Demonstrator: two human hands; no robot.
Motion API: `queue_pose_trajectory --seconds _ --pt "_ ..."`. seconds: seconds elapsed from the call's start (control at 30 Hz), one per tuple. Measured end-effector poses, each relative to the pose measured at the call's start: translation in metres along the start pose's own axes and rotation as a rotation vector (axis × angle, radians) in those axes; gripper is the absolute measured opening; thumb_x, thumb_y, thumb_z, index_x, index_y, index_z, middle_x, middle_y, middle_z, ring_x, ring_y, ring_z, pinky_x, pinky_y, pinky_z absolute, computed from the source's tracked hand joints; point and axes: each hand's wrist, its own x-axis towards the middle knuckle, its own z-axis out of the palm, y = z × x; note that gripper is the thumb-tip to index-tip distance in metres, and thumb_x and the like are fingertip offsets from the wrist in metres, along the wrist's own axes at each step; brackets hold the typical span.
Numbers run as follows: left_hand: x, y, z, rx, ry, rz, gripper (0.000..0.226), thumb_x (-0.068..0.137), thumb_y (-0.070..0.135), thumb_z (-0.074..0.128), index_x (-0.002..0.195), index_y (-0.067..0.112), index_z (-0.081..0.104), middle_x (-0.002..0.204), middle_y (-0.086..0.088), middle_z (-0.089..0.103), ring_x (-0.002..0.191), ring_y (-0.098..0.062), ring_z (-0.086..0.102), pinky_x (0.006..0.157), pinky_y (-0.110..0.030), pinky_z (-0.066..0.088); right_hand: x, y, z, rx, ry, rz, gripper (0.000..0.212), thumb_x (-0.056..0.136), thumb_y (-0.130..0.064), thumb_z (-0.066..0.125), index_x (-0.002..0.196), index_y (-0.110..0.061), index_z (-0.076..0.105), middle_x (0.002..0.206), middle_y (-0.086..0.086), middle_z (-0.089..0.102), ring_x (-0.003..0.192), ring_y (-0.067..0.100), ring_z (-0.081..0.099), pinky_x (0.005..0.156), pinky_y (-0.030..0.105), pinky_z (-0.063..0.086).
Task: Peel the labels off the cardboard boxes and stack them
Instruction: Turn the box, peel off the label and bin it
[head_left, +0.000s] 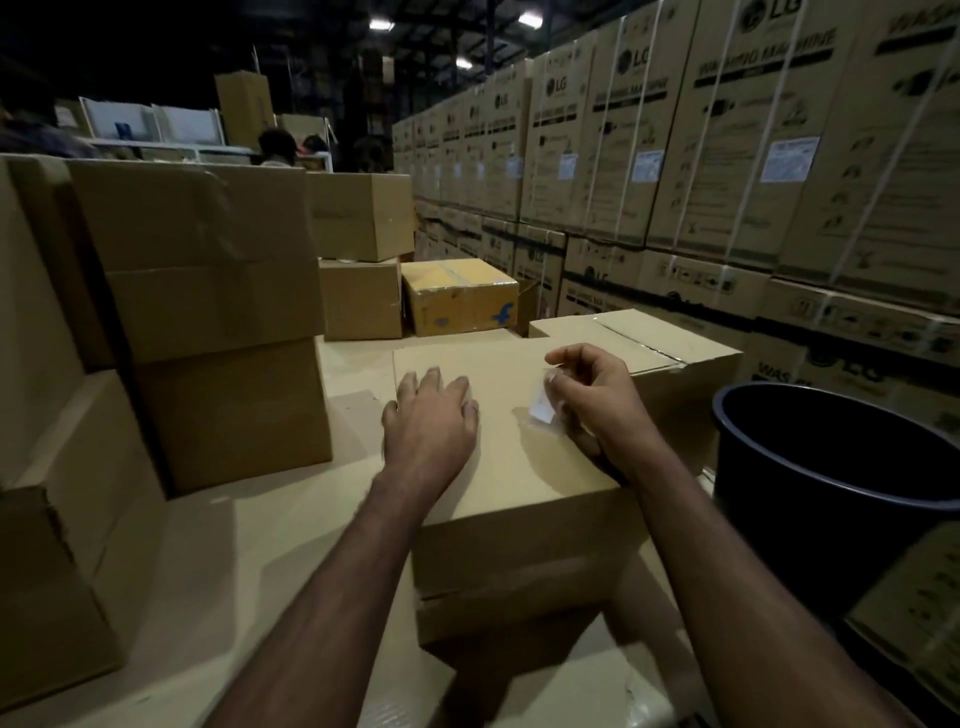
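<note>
A plain cardboard box (524, 467) lies in front of me on a cardboard-covered surface. My left hand (428, 421) rests flat on its top, fingers spread, holding it down. My right hand (592, 400) pinches a small white label (543, 402) between thumb and fingers; the label curls up off the box top near the right side. A second box (670, 345) with a taped seam sits directly behind, touching the first.
A stack of two boxes (218, 322) stands at the left, with more boxes (361, 260) behind it and a yellowish box (460, 296) further back. A dark bucket (831, 467) stands at the right. Tall strapped cartons (727, 156) form a wall at the right.
</note>
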Motion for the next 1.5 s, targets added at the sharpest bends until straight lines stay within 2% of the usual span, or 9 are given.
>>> queue_pose_trajectory --seconds 0.13,0.23,0.37,0.63,0.8,1.03,1.2,1.37,1.5 --pt "0.014 -0.009 0.006 -0.056 0.062 -0.031 0.037 0.103 0.033 0.04 0.129 0.021 0.063 0.131 -0.002 0.061 0.122 -0.024 0.052 0.101 -0.047 0.047 -0.003 0.006 0.0 -0.026 0.069 0.048 0.013 0.091 -0.007 0.066 0.104 -0.009 0.067 0.095 0.008 0.067 0.078 0.014 0.063 0.054 0.018 0.051" --pt "0.02 -0.011 0.005 -0.064 0.033 -0.049 0.036 0.102 0.034 0.041 0.127 0.02 0.064 0.124 -0.001 0.064 0.114 -0.024 0.056 0.095 -0.047 0.05 -0.002 0.012 -0.001 0.01 0.061 0.091 0.014 0.091 -0.011 0.069 0.105 -0.011 0.069 0.1 0.008 0.068 0.087 0.019 0.066 0.054 0.018 0.049" --pt "0.023 -0.003 0.0 -0.007 -0.032 -0.088 0.035 0.103 0.033 0.039 0.124 0.02 0.064 0.118 -0.003 0.066 0.109 -0.025 0.057 0.1 -0.05 0.044 0.004 0.01 -0.004 0.107 0.018 0.128 0.019 0.091 -0.009 0.068 0.11 -0.009 0.068 0.104 0.01 0.069 0.091 0.019 0.068 0.064 0.021 0.056" --pt "0.015 0.01 0.007 -0.066 -0.051 -0.052 0.035 0.101 0.038 0.045 0.124 0.021 0.064 0.121 -0.002 0.067 0.111 -0.024 0.059 0.109 -0.052 0.035 0.006 0.012 0.009 0.144 0.204 0.063 0.021 0.089 -0.008 0.071 0.109 -0.006 0.068 0.096 0.008 0.068 0.085 0.014 0.065 0.068 0.02 0.057" --pt "0.01 0.026 0.0 -0.129 -0.127 -0.003 0.038 0.101 0.04 0.048 0.13 0.019 0.062 0.124 -0.003 0.066 0.11 -0.023 0.059 0.099 -0.045 0.048 0.001 0.012 0.001 0.229 0.311 0.051 0.019 0.091 -0.008 0.067 0.111 -0.006 0.066 0.1 0.01 0.067 0.089 0.016 0.065 0.065 0.018 0.056" --pt "0.019 0.082 0.004 -0.285 -0.059 0.191 0.038 0.102 0.038 0.048 0.13 0.017 0.063 0.129 -0.002 0.065 0.115 -0.021 0.059 0.093 -0.037 0.05 -0.006 0.009 -0.066 0.253 0.435 0.15 0.02 0.093 -0.011 0.065 0.113 -0.014 0.067 0.108 0.004 0.068 0.1 0.016 0.065 0.079 0.026 0.058" --pt "0.026 0.147 0.021 -0.479 -0.076 0.314 0.03 0.102 0.034 0.05 0.119 0.016 0.067 0.109 -0.002 0.07 0.094 -0.015 0.063 0.083 -0.036 0.055 -0.014 0.001 -0.132 0.015 0.533 -0.004 0.02 0.091 -0.014 0.068 0.111 -0.014 0.068 0.102 0.0 0.069 0.092 0.011 0.066 0.072 0.022 0.056" --pt "0.034 0.215 0.038 -0.573 -0.115 0.453 0.027 0.101 0.027 0.052 0.119 0.013 0.065 0.103 0.002 0.065 0.093 -0.014 0.058 0.079 -0.032 0.05 -0.01 0.013 -0.212 -0.504 0.797 -0.178 0.015 0.09 -0.005 0.067 0.103 -0.008 0.072 0.095 0.004 0.071 0.086 0.012 0.065 0.074 0.016 0.045" --pt "0.033 0.254 0.052 -0.573 -0.141 0.544 0.025 0.099 0.025 0.052 0.115 0.013 0.067 0.109 -0.004 0.07 0.095 -0.016 0.062 0.083 -0.036 0.054 -0.015 0.034 -0.244 -0.772 0.7 -0.156 0.013 0.088 -0.004 0.066 0.098 -0.007 0.074 0.093 0.007 0.074 0.084 0.013 0.064 0.076 0.019 0.043"
